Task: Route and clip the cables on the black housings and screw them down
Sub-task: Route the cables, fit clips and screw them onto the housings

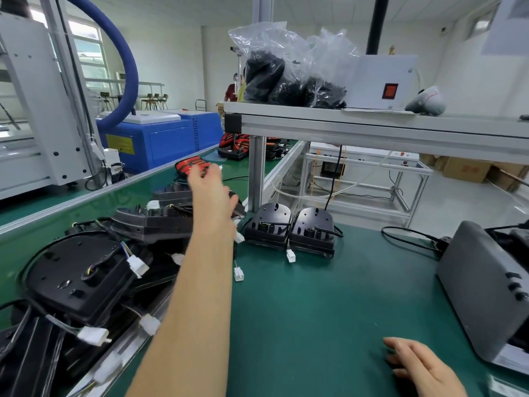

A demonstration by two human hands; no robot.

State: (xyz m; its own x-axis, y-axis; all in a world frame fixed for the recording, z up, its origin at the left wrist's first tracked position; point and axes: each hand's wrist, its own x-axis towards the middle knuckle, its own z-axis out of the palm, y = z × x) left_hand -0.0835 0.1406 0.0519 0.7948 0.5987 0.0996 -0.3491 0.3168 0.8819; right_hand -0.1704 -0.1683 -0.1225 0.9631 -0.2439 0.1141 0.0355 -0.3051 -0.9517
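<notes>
Reaching left fingers (198,172) at far red-lensed housing (185,165).

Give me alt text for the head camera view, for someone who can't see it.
A person's left hand reaches forward past a pile of black housings with white connectors toward a red-lensed unit on the green belt. Their right hand rests open on the green mat, and two more housings sit side by side ahead.
</notes>
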